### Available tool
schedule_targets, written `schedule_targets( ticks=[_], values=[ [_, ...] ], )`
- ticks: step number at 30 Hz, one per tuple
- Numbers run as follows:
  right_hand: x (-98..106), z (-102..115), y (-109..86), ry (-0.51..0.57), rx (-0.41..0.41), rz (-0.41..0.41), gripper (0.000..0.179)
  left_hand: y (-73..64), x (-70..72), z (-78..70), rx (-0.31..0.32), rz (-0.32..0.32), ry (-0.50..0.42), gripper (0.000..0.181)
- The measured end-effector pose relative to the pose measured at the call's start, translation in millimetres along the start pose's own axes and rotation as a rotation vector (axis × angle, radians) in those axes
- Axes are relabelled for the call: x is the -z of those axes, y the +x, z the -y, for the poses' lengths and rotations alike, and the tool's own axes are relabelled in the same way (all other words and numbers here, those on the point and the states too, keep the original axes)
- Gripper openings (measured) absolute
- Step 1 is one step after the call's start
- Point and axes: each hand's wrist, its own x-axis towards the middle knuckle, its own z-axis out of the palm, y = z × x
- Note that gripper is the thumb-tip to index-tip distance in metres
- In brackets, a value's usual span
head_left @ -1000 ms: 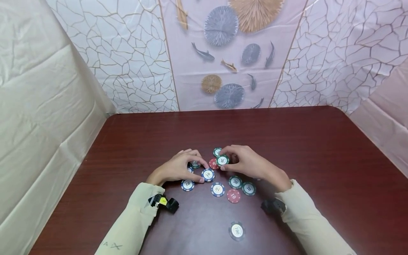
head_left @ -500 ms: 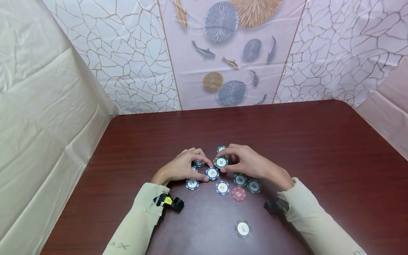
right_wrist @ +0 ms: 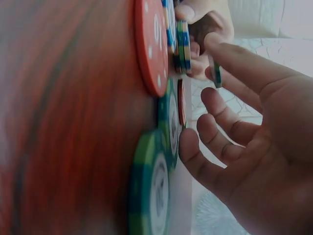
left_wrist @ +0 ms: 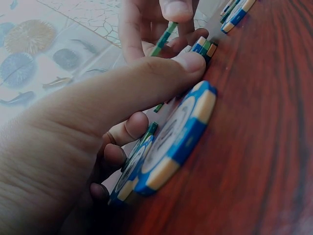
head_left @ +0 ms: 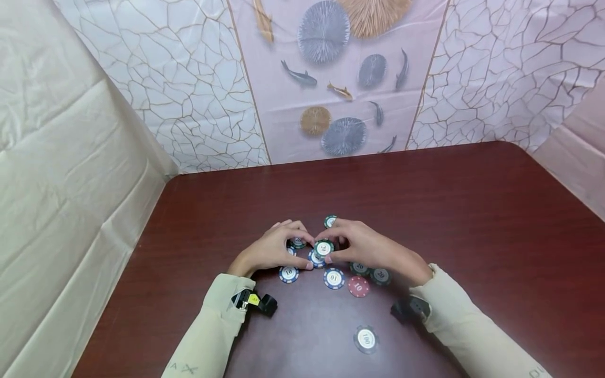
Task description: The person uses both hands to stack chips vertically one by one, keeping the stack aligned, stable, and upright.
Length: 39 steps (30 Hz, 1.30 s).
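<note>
My left hand grips a small stack of poker chips by its edge, thumb in front and index finger behind. A blue 10 chip lies on top, and green edge shows in the chip stack in the left wrist view. Between thumb and index finger, my right hand pinches a green 20 chip. In the right wrist view this green chip is tilted and held apart from the stack, its other fingers loosely bent. From the head it overlaps the blue chip.
Near the left hand lie a blue 10 chip and a green chip. Another blue chip, a red 10 chip and green 20 chips lie in front. A 100 chip is closer on the table.
The right hand has carried the green 20 chip leftward, from over the red chip to over the blue 10 chip. The left hand keeps its grip, and the head view has shifted slightly.
</note>
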Motion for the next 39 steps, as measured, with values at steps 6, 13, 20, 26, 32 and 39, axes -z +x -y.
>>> schedule_targets(
  ticks=[6, 13, 20, 26, 32, 39],
  values=[
    [0, 6, 4.4, -0.028, 0.018, 0.012, 0.036, 2.1, 4.8, -3.9, 0.02, 0.0, 0.007, 0.043],
    [-7, 8, 6.0, -0.054, 0.012, 0.027, 0.036, -0.2, 2.1, -2.7, 0.025, -0.008, -0.008, 0.041],
    [-11, 13, 6.3, -0.096, -0.024, 0.016, 0.04, -0.6, 2.1, -0.1, 0.003, -0.02, -0.008, 0.04],
    [-13, 15, 5.4, -0.113, -0.029, 0.03, 0.041, -1.1, 1.7, 1.7, 0.008, -0.017, 0.002, 0.04],
    [-10, 12, 4.8, -0.063, -0.023, -0.003, 0.036, -0.5, 0.6, 1.7, -0.002, -0.02, 0.004, 0.04],
    [-3, 6, 1.9, 0.021, -0.055, -0.175, 0.031, 1.2, -1.9, 1.3, -0.007, -0.008, 0.013, 0.038]
  ],
)
